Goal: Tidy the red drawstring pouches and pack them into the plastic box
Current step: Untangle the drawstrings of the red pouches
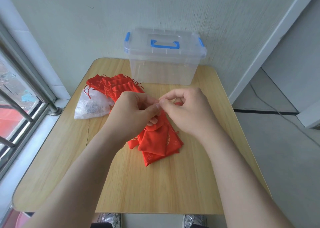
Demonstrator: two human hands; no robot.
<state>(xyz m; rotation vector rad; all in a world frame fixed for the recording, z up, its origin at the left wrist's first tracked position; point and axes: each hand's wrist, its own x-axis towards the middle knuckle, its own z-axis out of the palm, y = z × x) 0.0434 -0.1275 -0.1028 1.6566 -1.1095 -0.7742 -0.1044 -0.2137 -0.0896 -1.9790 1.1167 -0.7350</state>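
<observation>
Both left hand [133, 113] and right hand [188, 110] pinch red pouch [155, 141] — wooden table [155, 184] (white wall [103, 28]).

Bright daylight, probably from window [12, 96]; soft shadows; edges warped.

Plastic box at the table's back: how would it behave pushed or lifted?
The plastic box looks empty through its clear walls, so probably light and apt to slide on the smooth table when pushed. Its lid is on and the blue handle lies flat on top; lifting by it should work if the blue latches hold.
</observation>
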